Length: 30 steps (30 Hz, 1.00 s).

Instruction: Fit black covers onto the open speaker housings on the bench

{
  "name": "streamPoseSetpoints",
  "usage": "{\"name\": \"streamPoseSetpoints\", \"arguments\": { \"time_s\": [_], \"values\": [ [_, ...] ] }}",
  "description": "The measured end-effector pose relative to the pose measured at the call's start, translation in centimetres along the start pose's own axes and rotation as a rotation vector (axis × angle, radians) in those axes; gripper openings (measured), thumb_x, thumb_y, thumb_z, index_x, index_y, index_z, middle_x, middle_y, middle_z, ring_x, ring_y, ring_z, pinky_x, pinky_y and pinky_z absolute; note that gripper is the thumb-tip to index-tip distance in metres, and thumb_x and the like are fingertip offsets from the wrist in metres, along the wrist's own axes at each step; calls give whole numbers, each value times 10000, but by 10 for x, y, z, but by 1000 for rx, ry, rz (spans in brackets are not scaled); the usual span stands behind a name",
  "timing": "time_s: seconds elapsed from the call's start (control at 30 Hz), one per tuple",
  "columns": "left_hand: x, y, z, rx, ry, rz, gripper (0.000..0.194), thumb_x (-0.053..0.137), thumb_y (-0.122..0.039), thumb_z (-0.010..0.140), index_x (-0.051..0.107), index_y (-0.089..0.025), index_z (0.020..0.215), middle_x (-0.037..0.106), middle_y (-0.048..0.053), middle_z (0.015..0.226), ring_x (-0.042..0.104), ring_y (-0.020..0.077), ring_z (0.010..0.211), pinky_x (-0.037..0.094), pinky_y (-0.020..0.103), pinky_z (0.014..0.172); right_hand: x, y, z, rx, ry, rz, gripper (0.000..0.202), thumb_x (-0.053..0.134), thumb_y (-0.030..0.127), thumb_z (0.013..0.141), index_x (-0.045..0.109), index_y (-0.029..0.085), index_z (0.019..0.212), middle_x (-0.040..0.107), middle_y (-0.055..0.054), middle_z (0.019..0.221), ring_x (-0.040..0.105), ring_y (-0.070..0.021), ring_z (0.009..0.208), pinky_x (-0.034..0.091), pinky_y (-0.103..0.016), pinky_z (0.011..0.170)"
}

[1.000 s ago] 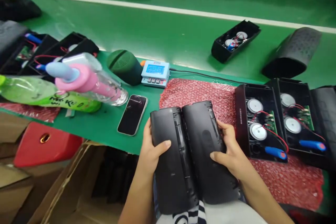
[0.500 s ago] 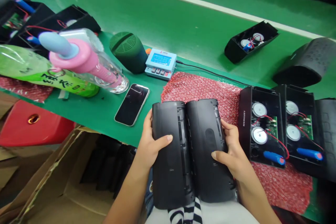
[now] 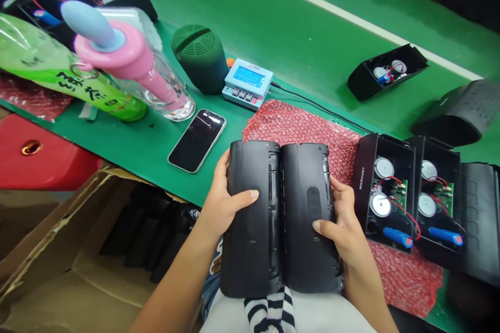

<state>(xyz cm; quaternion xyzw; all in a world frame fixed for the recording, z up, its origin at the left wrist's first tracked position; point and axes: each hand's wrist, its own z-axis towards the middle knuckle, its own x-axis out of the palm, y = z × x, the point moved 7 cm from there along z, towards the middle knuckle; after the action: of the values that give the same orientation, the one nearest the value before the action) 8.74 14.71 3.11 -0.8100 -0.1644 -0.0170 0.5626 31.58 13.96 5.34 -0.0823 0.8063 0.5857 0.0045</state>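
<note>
Black left shell: 1, held before the body at the near side of the bench; far end overlaps the bubble wrap in view.
Black right shell: 1, just beside the left shell, about equal in length; whether their edges touch cannot be told.
Long axes: 2, nearly parallel, running from the body toward the bench; near ends by the shirt.
Facing: smooth faces up to the viewer; slotted long edges on the right of both shells; oval panel of the right shell aligned with its length.
Left hand: fingers holding the left shell by its outer edge, thumb on the face.
Right hand: fingers holding the right shell likewise, thumb near the oval panel.
Reason for hold: probably to steady 1 shell per hand, the outside grip leaving the gap and both faces uncovered.
Rest on lap: cannot tell.
Open cases: 2, right of the shells on the wrap, likely for padding; open sides up, exposing 2 discs each.
Meter: 1, beyond the wrap, screen turned viewer-ward, presumably for easy reading.
Phone: 1, flat, screen up, left of the shells, perhaps set aside to free working room.
Box: 1, open, below the bench edge at left, dark pieces inside.
</note>
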Motion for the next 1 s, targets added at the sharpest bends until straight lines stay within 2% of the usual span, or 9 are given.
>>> {"name": "streamPoseSetpoints", "arguments": {
  "time_s": [0.13,0.47,0.8,0.9,1.0],
  "values": [
    [1,-1,0,3,1,10,962,772,-294,587,267,-227,1402,406,99,1398,445,313,1240,412,413,1022,0,-2,2,-4,8,-4,744,602,239,642,247,225,1295,307,-94,1382,306,-259,1288,273,-423,1070],
    [-1,1,1,-4,-7,-1,992,782,-300,572,257,-217,1409,410,106,1388,468,306,1212,436,404,997,0,-1,1,-3,10,7,739,601,227,648,246,226,1296,342,-92,1324,341,-270,1250,275,-441,1069],
    [-1,5,4,31,6,-9,976,785,-300,570,275,-239,1400,410,107,1392,465,317,1217,424,437,1002,-1,-5,3,-23,16,7,737,608,243,640,250,227,1283,359,-88,1317,379,-252,1207,320,-408,1031],
    [-1,2,4,29,10,-1,973,777,-297,575,266,-217,1399,402,113,1395,447,310,1236,399,427,1029,-2,-5,6,-46,50,15,768,613,250,646,221,214,1305,341,-100,1335,372,-247,1214,314,-414,1037],
    [0,1,4,26,24,11,960,770,-299,586,258,-218,1394,395,113,1398,454,302,1231,403,424,1026,0,2,3,-74,119,-82,759,580,282,698,191,189,1343,325,-123,1366,347,-256,1258,279,-449,1068]
  ]
}}
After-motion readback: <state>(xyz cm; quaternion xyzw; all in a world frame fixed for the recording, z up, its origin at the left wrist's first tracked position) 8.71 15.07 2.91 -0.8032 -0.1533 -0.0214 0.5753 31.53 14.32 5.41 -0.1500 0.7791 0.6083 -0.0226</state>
